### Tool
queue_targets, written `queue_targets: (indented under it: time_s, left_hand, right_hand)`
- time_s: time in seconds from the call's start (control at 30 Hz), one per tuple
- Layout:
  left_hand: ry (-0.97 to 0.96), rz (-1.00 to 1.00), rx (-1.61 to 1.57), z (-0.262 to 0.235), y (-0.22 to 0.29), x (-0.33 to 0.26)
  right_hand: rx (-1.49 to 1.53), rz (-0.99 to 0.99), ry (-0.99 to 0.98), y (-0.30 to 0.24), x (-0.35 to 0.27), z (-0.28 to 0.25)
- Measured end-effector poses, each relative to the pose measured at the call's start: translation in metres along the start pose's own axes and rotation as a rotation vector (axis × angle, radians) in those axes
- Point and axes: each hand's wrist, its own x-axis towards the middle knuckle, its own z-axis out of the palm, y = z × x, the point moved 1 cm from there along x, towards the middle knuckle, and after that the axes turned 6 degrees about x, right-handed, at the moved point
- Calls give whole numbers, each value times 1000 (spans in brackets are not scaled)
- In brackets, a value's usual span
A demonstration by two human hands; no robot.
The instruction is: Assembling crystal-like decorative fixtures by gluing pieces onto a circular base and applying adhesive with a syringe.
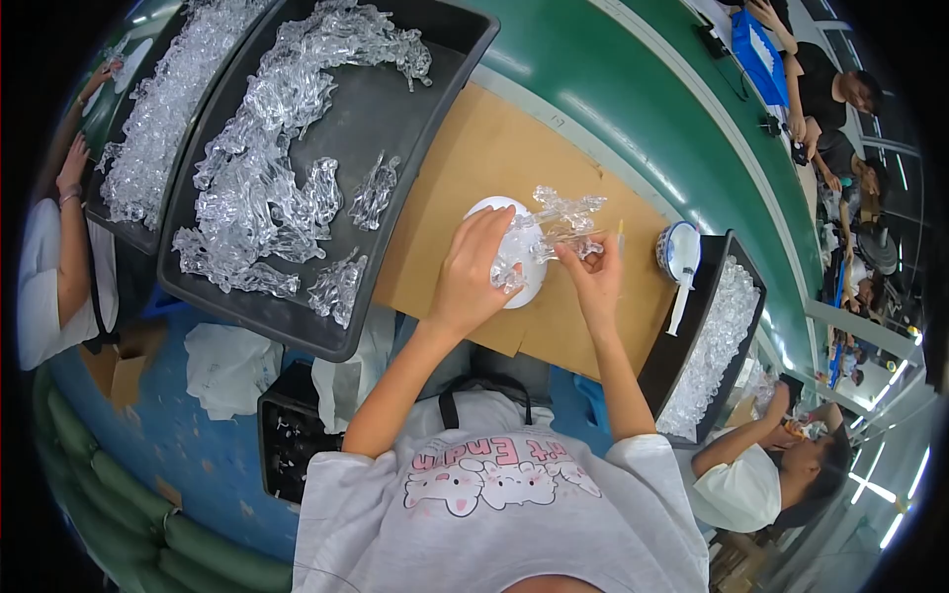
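Clear moulded plastic pieces are between my two hands above a white round dish [535, 284] on the cardboard-covered table. My left hand [473, 272] has its fingers curled round a clear plastic piece [508, 275], close over the dish's left side. With thumb and fingertips together, my right hand [596, 287] grips a branching clear plastic piece [566, 211] at its lower end. A thin yellowish stick [621, 232] shows beside the right fingers; I cannot tell whether they hold it. The transparency hides where one piece ends and the other begins.
A large black tray [403, 188] of clear pieces stands at left, another black tray [664, 358] at right. Near the latter sits a patterned bowl [664, 247] with a white spoon-like utensil [679, 308]. Co-workers sit on both sides. A black bin [269, 445] stands on the floor.
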Motion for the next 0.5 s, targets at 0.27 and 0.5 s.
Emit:
queue_targets:
  time_s: [0.27, 0.5]
  left_hand:
    - [-89, 16, 33, -1, -1, -4]
    - [-100, -16, -73, 1, -24, -15]
  right_hand:
    - [-95, -102, 22, -2, -14, 9]
    - [-565, -263, 75, 18, -27, 10]
